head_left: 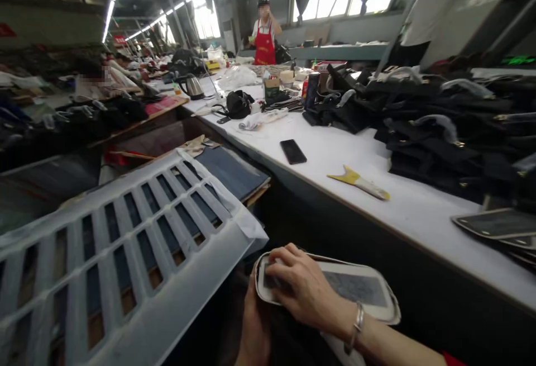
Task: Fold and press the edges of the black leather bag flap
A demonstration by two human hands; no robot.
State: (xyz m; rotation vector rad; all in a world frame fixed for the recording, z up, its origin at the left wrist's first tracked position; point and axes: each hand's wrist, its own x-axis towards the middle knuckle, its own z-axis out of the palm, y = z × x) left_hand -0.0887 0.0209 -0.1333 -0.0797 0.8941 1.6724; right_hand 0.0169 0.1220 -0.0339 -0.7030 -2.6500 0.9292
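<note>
Low in the view, my left hand (pixel 253 327) holds from underneath a flat oval panel (pixel 360 290) with a pale rim and a dark grey centre. My right hand (pixel 304 288), a silver bracelet on its wrist, lies on top of the panel's left end with the fingers pressed flat on it. A dark piece under the panel is mostly hidden by my hands.
A long white table (pixel 335 156) runs to the right, bearing a black phone (pixel 293 151), a yellow-handled scraper (pixel 360 181), a heap of black bags (pixel 452 126) and more grey panels (pixel 498 223). A white slatted crate (pixel 117 254) leans at the left. A person in a red apron (pixel 264 33) stands far back.
</note>
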